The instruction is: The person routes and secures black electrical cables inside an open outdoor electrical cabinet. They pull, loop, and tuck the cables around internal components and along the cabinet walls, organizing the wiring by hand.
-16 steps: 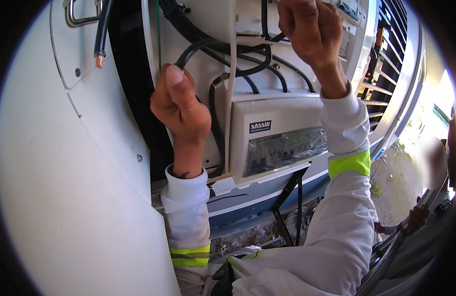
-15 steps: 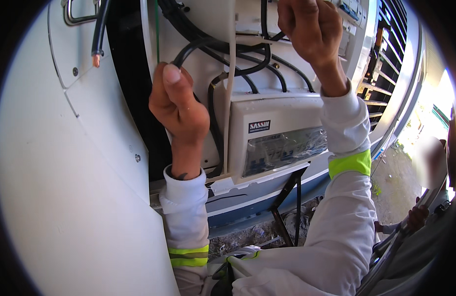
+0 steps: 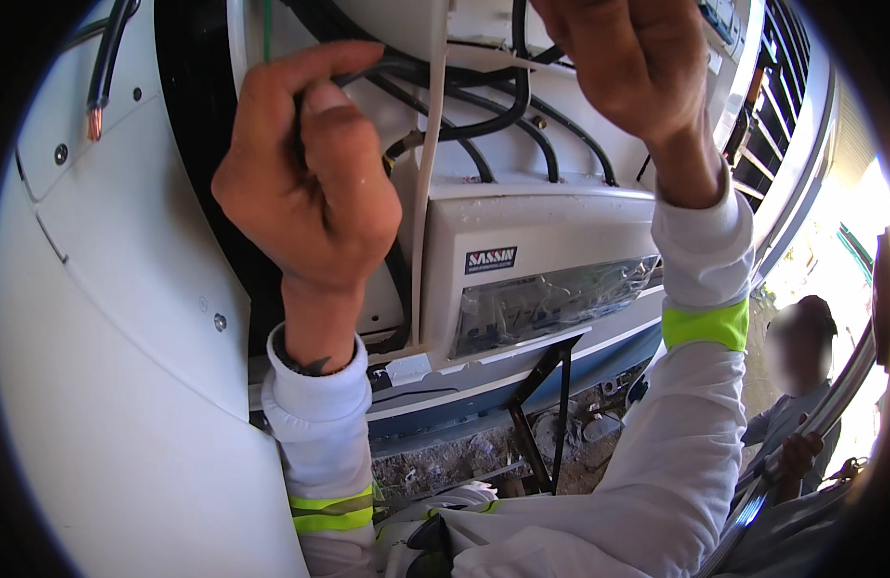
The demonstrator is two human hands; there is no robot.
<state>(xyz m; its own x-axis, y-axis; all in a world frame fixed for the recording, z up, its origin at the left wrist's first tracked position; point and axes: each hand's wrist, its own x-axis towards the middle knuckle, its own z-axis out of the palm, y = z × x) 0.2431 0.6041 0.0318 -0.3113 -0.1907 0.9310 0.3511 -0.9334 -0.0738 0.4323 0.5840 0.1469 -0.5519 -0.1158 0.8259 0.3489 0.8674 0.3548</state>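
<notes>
Head view: both bare hands are raised, the right higher and partly cut off by the upper edge.
Left hand (image 3: pixel 310 183): gripping a black cable (image 3: pixel 402 69) between thumb and outstretched forefinger; how tightly, I cannot tell.
Black cable: runs rightward from the left hand's fingertips, passing behind a white upright strip (image 3: pixel 431 144).
Right hand (image 3: pixel 647 77): fingers curled; I cannot tell what, if anything, is inside them.
Stripped cable (image 3: pixel 108 63): well apart, left of the left hand, its bare copper end (image 3: pixel 95 125) pointing down.
Green wire (image 3: pixel 268 29): just above the left hand.
White panel (image 3: pixel 108 356): left of and below the left hand.
White box (image 3: pixel 580 226): between the hands and lower, with a film-covered window (image 3: pixel 551 299).
Black bracket (image 3: pixel 543 372): below both hands, under the white box.
Slatted grille (image 3: pixel 772 125): right of the right hand.
Co-worker (image 3: pixel 811 405): beyond the right hand, lower right, grasping a metal rail (image 3: pixel 845 390).
</notes>
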